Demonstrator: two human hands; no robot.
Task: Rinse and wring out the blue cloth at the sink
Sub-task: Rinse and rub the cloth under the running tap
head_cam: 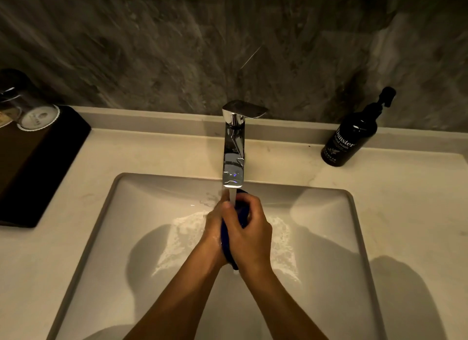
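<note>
At the far left of the bench [157, 152] sits a dark tray [45, 162] carrying upturned glasses [38, 117]. These are well apart from the work area and play no part in the task.

The sink [106, 213] occupies the centre. The tap [234, 147] is running: a stream of water [232, 195] falls from the spout directly onto the blue cloth [225, 234], and foamy water spreads across the basin floor on both sides of the hands.

Task status, judged from this view: rinsing is under way. Wringing is not yet complete, the tap is not yet shut off, and the cloth remains bunched and soaked.

Left hand [215, 228]: closed against the left side of the cloth, fingers curled round it, largely hidden behind the right hand.

Right hand [249, 232]: clenched over the cloth from the right, fingers wrapped across the top, thumb tip lying beside the stream.

The cloth is pressed between both palms, directly below the spout and above the basin. Only a narrow blue strip shows between the hands.

At the far right, a black soap bottle [352, 137] stands upright on the bench, well clear of the sink.
</note>
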